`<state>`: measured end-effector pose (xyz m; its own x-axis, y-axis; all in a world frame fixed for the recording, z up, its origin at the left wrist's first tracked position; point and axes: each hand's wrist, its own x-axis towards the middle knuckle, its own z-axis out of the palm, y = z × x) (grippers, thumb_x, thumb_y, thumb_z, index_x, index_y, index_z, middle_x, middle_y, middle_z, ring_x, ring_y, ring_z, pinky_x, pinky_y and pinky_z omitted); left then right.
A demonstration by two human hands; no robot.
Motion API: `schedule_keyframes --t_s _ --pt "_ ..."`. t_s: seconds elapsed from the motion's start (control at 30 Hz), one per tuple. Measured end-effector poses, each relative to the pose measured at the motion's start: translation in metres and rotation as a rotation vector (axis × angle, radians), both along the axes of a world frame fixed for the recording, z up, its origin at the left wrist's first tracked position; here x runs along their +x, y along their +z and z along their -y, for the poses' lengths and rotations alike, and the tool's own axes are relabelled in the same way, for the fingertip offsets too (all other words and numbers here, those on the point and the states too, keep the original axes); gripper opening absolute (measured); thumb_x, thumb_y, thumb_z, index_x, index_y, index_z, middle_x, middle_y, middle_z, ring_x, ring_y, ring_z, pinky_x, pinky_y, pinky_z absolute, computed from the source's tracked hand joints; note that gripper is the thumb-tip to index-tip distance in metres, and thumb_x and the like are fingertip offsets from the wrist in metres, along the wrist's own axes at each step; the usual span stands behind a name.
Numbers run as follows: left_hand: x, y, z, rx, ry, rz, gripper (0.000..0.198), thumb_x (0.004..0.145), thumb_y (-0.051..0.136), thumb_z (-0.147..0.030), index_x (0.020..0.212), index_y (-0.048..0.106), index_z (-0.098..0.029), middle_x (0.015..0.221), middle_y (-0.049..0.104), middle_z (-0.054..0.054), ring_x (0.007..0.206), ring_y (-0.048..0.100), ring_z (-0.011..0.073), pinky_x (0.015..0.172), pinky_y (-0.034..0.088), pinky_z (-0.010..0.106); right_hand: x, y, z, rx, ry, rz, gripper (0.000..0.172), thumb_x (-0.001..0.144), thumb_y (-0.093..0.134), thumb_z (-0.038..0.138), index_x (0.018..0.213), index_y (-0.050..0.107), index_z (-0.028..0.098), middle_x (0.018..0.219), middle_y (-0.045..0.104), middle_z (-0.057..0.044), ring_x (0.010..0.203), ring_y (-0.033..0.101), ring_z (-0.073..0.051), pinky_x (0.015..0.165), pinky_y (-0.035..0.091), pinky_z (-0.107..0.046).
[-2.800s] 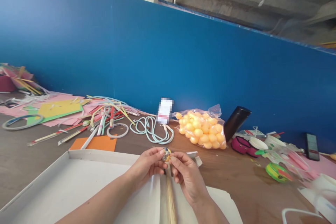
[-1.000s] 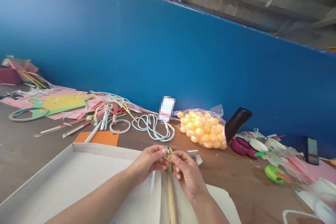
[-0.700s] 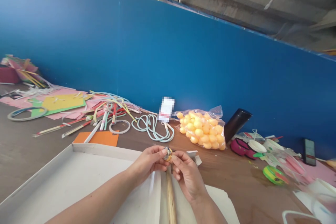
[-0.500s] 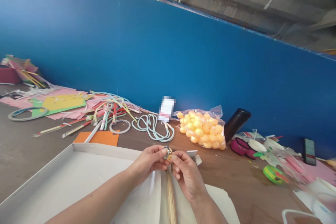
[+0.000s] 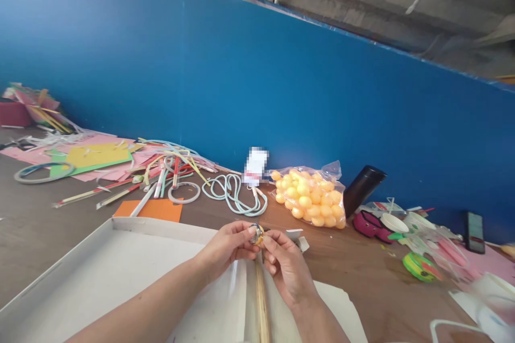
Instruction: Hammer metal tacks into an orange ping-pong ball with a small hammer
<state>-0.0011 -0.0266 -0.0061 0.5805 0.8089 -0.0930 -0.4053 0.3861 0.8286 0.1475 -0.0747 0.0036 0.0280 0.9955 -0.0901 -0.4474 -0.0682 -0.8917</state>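
My left hand pinches a small round object, shiny silver with a yellow-orange edge, between thumb and fingers. On its other side my right hand grips the same object with thumb and forefinger. Its exact kind is too small to make out. Below the hands, a bundle of thin wooden sticks runs toward me, lying beside a shallow white box. A sheet of pale paper or card is under my right wrist.
Behind the hands lie a clear bag of orange balls, a coiled pale-blue cord and a leaning black bottle. Coloured papers and strips cover the left; a phone and green tape measure-like disc are right. A blue partition rises behind.
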Motion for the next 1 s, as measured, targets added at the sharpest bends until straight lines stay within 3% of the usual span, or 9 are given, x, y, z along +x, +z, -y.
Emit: schedule_keyframes --t_s 1.0 --pt "-0.0012 0.0018 0.0022 0.007 -0.021 0.031 0.024 0.075 0.065 -0.033 0.086 0.061 -0.012 0.072 0.065 0.006 0.064 0.061 0.0114 0.063 0.049 0.023 0.0013 0.0025 0.0013 -0.013 0.018 0.049 0.014 0.07 0.074 0.025 0.071 0.064 0.014 0.049 0.048 0.005 0.042 0.031 -0.004 0.039 0.026 -0.016"
